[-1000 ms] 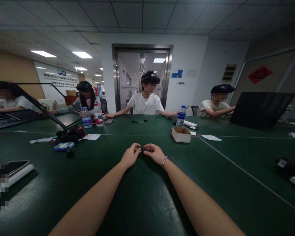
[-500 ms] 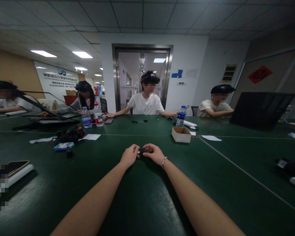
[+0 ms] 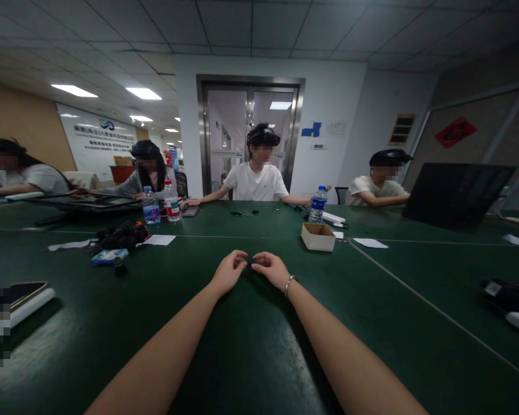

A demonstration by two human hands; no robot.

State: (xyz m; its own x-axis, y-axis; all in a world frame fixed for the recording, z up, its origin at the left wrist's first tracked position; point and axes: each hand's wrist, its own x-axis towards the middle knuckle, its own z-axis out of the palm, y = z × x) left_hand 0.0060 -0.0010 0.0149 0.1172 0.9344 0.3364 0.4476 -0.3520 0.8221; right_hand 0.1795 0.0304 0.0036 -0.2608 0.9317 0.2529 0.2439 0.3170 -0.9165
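Both my hands meet over the dark green table (image 3: 251,346), fingertips pinched together around a small black object (image 3: 251,262) that I cannot name. My left hand (image 3: 228,272) grips it from the left with curled fingers. My right hand (image 3: 271,268), with a bracelet on its wrist, grips it from the right. The object is mostly hidden between the fingers. Both forearms stretch forward from the bottom edge.
An open cardboard box (image 3: 318,236) stands beyond my hands, with water bottles (image 3: 318,204) and paper slips behind it. A pile of black parts (image 3: 121,235) lies at the left. A phone (image 3: 26,291) lies near left. Several people sit across; an open laptop (image 3: 456,193) stands right.
My hands stayed together on the small black object, fingers shifting slightly. At far left, another person's laptop lid went from raised to nearly flat.
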